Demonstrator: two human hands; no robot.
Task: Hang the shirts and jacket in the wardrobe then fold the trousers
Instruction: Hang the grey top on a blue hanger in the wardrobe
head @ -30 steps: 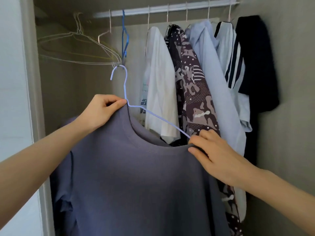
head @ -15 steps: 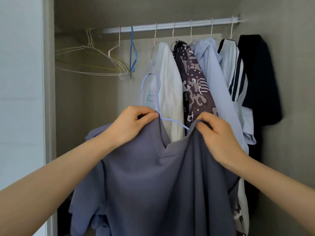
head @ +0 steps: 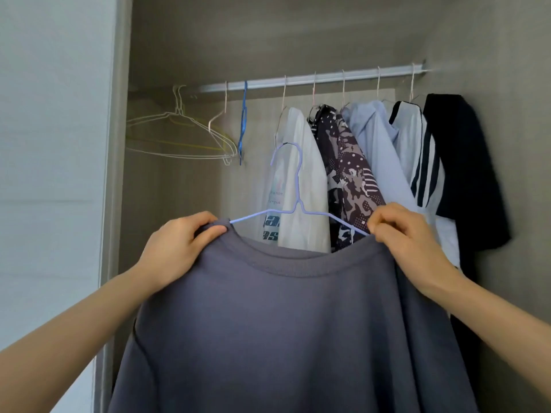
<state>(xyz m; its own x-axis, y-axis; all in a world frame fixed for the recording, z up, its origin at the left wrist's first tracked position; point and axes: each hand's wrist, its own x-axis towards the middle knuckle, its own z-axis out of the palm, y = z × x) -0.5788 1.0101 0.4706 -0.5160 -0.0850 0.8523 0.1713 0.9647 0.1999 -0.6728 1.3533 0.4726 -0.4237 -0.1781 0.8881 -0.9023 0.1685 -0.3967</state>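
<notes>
A grey-blue T-shirt [head: 286, 329] hangs spread out in front of me on a light-blue wire hanger [head: 293, 186]. The hanger's hook points up, well below the wardrobe rail [head: 313, 79]. My left hand [head: 179, 248] pinches the shirt's left shoulder at the collar. My right hand [head: 408, 242] grips the right shoulder over the hanger's arm. The lower part of the hanger is hidden inside the shirt.
On the rail hang a white shirt [head: 301, 180], a patterned shirt [head: 348, 174], a pale-blue shirt [head: 378, 156], a white striped top [head: 417, 156] and a black top [head: 465, 174]. Empty wire hangers [head: 179, 135] and a blue hanger [head: 243, 123] hang at the left.
The shirt has turned from edge-on to face me squarely and is spread wide. Both hands moved apart to its shoulders and the hanger now stands upright between them.
</notes>
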